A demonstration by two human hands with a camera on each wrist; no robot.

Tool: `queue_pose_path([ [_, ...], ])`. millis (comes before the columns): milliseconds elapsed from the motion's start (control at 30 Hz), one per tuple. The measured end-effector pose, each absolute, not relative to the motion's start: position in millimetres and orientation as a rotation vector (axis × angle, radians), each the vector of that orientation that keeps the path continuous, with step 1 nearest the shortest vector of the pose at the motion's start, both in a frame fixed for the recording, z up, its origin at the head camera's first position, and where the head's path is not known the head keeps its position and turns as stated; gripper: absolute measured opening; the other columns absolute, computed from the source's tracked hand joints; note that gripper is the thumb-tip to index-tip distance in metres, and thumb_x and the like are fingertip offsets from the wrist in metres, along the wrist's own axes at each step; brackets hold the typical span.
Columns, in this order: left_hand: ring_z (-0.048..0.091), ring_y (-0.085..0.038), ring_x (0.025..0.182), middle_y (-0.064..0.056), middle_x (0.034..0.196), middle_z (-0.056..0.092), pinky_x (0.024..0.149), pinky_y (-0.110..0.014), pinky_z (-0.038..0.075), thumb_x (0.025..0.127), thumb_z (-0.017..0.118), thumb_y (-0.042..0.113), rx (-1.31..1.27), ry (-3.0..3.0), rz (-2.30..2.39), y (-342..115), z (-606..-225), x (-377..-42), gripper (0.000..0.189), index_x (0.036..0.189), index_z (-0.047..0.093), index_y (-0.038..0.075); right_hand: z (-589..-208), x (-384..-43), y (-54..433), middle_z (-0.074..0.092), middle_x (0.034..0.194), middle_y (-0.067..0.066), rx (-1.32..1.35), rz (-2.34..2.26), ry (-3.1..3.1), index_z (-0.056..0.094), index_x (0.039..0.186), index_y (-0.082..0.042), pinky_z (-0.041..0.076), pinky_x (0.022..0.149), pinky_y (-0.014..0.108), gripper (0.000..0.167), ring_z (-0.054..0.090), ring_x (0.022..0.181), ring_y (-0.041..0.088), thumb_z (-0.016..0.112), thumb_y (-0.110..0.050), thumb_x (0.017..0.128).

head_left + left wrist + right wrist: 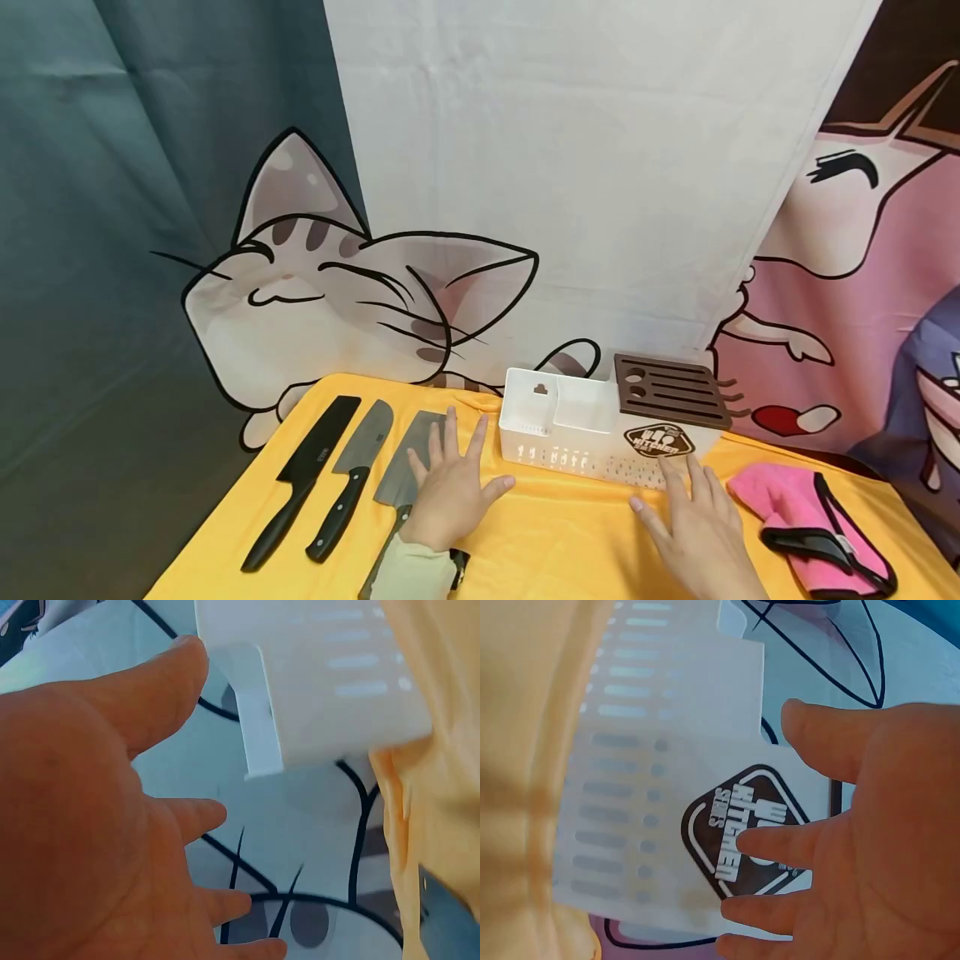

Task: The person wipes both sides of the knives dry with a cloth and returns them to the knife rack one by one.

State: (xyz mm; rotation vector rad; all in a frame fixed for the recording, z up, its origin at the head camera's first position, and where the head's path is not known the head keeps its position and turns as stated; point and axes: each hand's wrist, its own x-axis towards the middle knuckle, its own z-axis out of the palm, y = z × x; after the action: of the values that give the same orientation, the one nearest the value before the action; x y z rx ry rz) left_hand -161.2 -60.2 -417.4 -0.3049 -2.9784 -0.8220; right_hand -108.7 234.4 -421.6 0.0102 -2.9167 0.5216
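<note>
My left hand (450, 492) is spread with straight fingers above a cleaver (408, 454), hiding part of its blade and handle. Over the table's right half, my right hand (697, 525) has its fingers extended toward the front of a white kitchen utensil holder (570, 462). This holder has open compartments at its left and a brown slotted knife-rack top (667, 390) at its right. In the right wrist view the fingers overlap its dark printed label (742, 832). The left wrist view shows the holder's notched end (330, 697) beyond the left thumb. Neither hand holds anything.
A black knife (318, 454) and a smaller steel knife (363, 446) lie left of the cleaver on the yellow tablecloth (555, 533). At the right lies a pink cloth item with black trim (798, 500). Behind the table hangs a printed curtain (585, 183).
</note>
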Motion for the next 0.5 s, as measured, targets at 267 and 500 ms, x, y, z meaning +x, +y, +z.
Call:
queue_pose_path([
  [267,0.004,-0.054,0.147,-0.025,0.165,-0.001,0.101,-0.083,-0.002,0.092,0.066,0.053,-0.234,-3.017,-0.811,-89,-418,-162,0.086,0.161,0.026,0.022,-426,-109,255,0.017,0.149,0.046,-0.013,0.471,-2.962,0.035,0.149,0.006,0.016,0.098,0.082,0.079,0.019,0.131,0.067,0.052,-0.054,0.101],
  [500,0.013,-0.059,0.144,-0.027,0.164,0.001,0.095,-0.088,0.002,0.093,0.064,0.054,-0.193,-3.048,-0.783,-111,-419,-162,0.085,0.161,0.025,0.022,-435,-110,294,0.02,0.145,0.046,-0.01,0.407,-3.0,0.039,0.145,0.006,0.015,0.097,0.082,0.08,0.018,0.128,0.068,0.05,-0.059,0.1],
])
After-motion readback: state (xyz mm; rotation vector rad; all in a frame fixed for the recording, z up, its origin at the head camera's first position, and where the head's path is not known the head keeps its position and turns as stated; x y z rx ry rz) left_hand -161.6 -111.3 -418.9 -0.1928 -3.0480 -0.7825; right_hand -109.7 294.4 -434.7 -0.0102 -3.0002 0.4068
